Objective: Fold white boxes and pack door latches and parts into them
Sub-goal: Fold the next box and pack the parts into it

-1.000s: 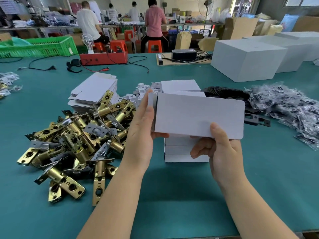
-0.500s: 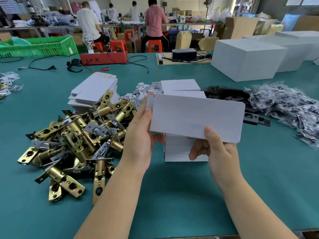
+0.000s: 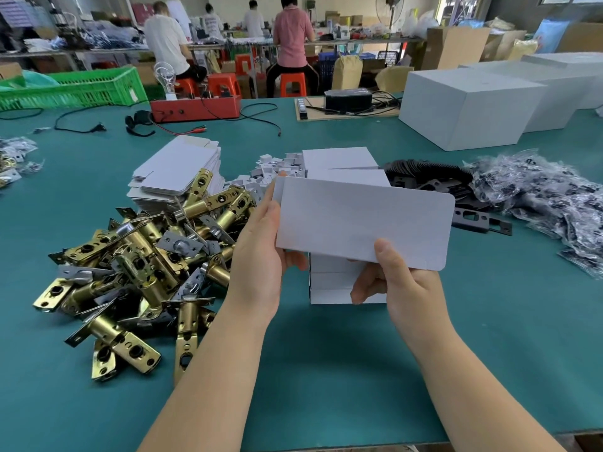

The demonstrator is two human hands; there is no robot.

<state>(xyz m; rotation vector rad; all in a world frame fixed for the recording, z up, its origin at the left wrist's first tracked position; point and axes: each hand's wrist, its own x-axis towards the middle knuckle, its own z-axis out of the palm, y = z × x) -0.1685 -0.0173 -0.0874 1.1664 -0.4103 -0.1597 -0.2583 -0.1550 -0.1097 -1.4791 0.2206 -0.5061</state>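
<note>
Now both hands, left (image 3: 257, 256) and right (image 3: 401, 282), pinch the flat box (image 3: 362, 220); squeeze its edges inward between the fingers so it opens squarely.

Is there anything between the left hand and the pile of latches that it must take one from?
Nothing visible. The latches lie just left of the left hand on the table. But both it and the right hand hold the box blank.
</note>
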